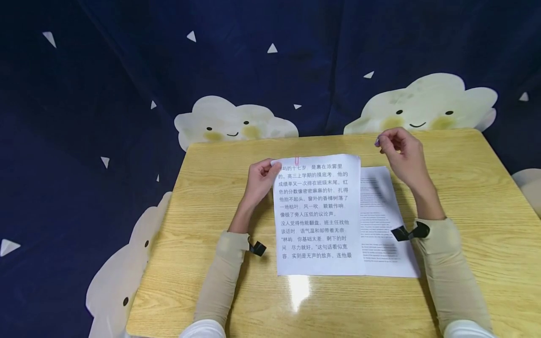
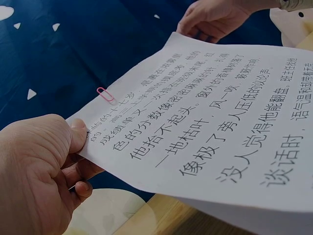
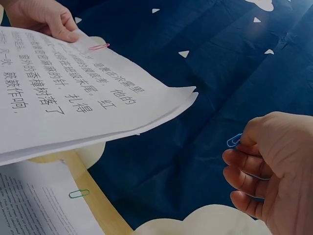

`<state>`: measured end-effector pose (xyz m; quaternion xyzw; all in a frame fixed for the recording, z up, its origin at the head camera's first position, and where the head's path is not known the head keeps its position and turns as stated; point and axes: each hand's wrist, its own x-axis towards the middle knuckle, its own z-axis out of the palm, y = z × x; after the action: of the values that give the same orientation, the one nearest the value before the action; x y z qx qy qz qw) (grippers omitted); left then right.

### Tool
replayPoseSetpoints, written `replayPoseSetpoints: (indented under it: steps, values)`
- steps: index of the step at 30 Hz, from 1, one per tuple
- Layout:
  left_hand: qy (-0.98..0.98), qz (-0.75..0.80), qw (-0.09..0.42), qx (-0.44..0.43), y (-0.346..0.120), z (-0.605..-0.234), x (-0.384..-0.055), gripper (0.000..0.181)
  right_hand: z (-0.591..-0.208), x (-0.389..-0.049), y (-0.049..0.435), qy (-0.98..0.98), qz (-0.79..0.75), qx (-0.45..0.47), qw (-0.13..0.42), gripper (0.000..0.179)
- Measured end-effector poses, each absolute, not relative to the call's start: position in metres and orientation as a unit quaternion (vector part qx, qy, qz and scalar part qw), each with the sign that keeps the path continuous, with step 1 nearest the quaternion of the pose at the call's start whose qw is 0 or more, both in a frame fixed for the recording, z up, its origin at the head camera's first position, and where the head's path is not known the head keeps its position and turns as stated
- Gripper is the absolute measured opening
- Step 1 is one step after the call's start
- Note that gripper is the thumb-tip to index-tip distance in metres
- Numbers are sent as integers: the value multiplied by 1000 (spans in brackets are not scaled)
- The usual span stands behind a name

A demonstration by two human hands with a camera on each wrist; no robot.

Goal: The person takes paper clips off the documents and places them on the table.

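My left hand (image 1: 258, 182) grips the top left corner of a printed stack of paper (image 1: 314, 216), thumb on top and fingers beneath. Large Chinese text covers the top sheet, and a pink paper clip (image 2: 105, 94) sits on its upper edge near my thumb. In the right wrist view the stack is raised, and its right edge shows separate layers. My right hand (image 1: 403, 155) is off to the right of the stack, apart from it. Between its thumb and forefinger it pinches a small blue paper clip (image 3: 234, 140).
A second printed paper (image 1: 382, 220) with small text lies on the wooden table (image 1: 203, 188), partly covered by the raised stack. It has a green paper clip (image 3: 79, 194) on its edge. Behind the table hangs a dark blue curtain (image 1: 253, 75) with clouds and white triangles.
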<state>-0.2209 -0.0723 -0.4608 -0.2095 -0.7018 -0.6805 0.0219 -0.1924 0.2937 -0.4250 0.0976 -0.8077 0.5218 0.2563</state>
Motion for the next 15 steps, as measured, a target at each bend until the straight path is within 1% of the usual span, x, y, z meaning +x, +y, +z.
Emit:
replayPoseSetpoints:
  steps: [2, 9, 15]
  values:
    - [-699, -682, 20, -211, -72, -455, -217, 17, -425, -193, 295, -810, 520, 96, 254, 21]
    - [-702, -680, 21, -213, -72, -453, -217, 17, -429, -195, 306, -819, 513, 67, 249, 23]
    - [-705, -676, 21, -212, -72, -453, -217, 17, -431, -196, 313, -817, 516, 66, 248, 21]
